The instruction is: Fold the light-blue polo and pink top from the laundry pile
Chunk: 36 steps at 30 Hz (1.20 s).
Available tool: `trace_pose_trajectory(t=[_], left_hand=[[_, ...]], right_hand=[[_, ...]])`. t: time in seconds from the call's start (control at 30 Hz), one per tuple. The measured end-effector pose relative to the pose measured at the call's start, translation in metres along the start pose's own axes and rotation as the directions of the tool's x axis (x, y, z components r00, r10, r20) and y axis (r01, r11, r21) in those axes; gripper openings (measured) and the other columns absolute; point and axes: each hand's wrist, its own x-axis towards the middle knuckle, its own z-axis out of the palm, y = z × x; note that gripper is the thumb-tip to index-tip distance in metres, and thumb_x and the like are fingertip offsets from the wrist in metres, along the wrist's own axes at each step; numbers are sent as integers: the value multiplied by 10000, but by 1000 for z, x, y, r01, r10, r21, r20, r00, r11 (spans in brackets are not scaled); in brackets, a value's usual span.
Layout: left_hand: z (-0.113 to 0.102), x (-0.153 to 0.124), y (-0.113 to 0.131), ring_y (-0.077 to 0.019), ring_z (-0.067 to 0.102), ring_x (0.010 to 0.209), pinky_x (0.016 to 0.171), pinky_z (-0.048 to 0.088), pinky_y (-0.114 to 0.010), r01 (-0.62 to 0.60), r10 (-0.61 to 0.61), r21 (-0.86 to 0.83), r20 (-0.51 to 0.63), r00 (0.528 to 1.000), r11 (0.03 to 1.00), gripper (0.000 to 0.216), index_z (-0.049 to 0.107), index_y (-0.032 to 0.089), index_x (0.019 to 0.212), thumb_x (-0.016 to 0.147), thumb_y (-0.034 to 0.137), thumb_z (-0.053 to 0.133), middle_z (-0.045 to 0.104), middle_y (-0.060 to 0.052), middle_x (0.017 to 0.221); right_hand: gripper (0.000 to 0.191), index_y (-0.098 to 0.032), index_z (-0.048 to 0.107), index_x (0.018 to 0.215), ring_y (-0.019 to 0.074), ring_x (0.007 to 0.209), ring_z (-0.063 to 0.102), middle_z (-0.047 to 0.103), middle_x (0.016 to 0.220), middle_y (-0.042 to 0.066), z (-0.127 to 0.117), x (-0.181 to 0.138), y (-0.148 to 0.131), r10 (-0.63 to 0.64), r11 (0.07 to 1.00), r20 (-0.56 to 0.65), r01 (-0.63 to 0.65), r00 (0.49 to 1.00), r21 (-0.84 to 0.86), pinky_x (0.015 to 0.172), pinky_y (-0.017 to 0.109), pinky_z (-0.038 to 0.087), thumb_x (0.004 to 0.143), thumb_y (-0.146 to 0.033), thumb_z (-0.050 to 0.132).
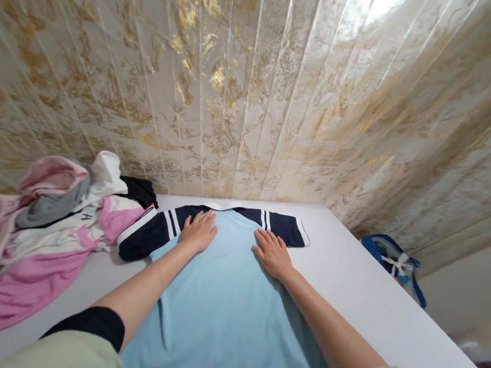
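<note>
A light blue shirt (226,298) with navy, white-striped sleeves lies spread out in front of me, its collar end toward the wall. My left hand (198,231) rests flat on its upper left part, fingers spread near the navy shoulder band. On the upper right part lies my right hand (272,253), palm down, fingertips by the right sleeve (287,227). Both hands are open and grip nothing. The left sleeve (145,238) is bunched and touches the heap of clothes. Part of the shirt's sides is hidden under my forearms.
A heap of pink, white, grey and black clothes (49,234) lies at the left. The white table (359,310) meets a gold-patterned curtain (237,90) at its far edge. Beyond its right edge is a clear bag with blue trim (394,262).
</note>
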Motion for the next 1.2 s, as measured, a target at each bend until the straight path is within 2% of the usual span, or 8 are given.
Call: trace_pose_trajectory(t=[0.2,0.37,0.53,0.67,0.8,0.93,1.03,1.2], left_hand=[[-2,9,-1,-268,208,1444,1140,170,-556,26,-26,-14,-11,1000,1000,575,343,247,1474,951,458,229,249,-6,1575],[-3,18,-6,-265,187,1451,1140,163,-557,19,-19,-10,8,1000,1000,597,311,239,1487,950,480,213,224,-7,1582],[-3,22,-11,-265,173,1455,1144,153,-550,2,-2,-11,18,1000,1000,597,309,247,1488,948,483,216,219,-6,1585],[-3,26,-13,-279,177,1453,1142,151,-559,-1,1,-22,18,1000,1000,597,313,249,1488,948,487,217,229,-17,1583],[-10,18,-8,-280,159,1459,1153,140,-541,-10,12,-29,64,998,1000,633,270,218,1504,946,512,229,181,-26,1594],[-16,-29,-4,-260,175,1458,1169,132,-493,-97,99,-28,94,991,995,625,299,165,1491,940,459,315,222,-63,1582],[-20,-85,-12,-253,233,1440,1164,159,-491,-185,193,-77,109,975,980,564,390,215,1446,933,447,360,293,-56,1560],[-43,-176,-36,-247,403,1335,1112,289,-451,-208,231,-186,108,967,960,401,557,289,1280,911,392,438,475,-46,1446]], right_hand=[[500,-261,401,1444,232,1412,278,368,1517,29,-9,29,-23,-47,998,-30,48,998,32,1137,445,232,981,-434,322],[580,-198,338,1477,222,1417,266,313,1543,66,5,32,-46,-86,995,-40,88,996,41,1148,416,207,968,-475,352],[608,-189,287,1500,203,1437,214,261,1565,55,8,1,-30,-104,994,-14,104,995,19,1166,414,147,972,-487,334],[626,-166,283,1502,200,1438,214,250,1566,68,2,-34,-8,-65,998,5,65,998,-14,1164,389,158,971,-492,331],[632,-148,285,1502,200,1437,219,253,1564,79,0,-51,0,-29,999,-8,29,1000,-42,1162,380,169,969,-484,331],[616,-149,302,1495,201,1427,246,288,1552,83,1,-52,-1,-37,998,-29,35,999,-55,1154,385,191,974,-476,322],[593,-184,317,1490,207,1422,255,294,1552,63,3,-51,0,-51,997,-44,48,998,-63,1147,401,205,975,-478,324],[539,-237,374,1462,211,1407,284,347,1530,36,5,-52,3,-84,994,-75,79,994,-74,1128,400,241,979,-471,325]])
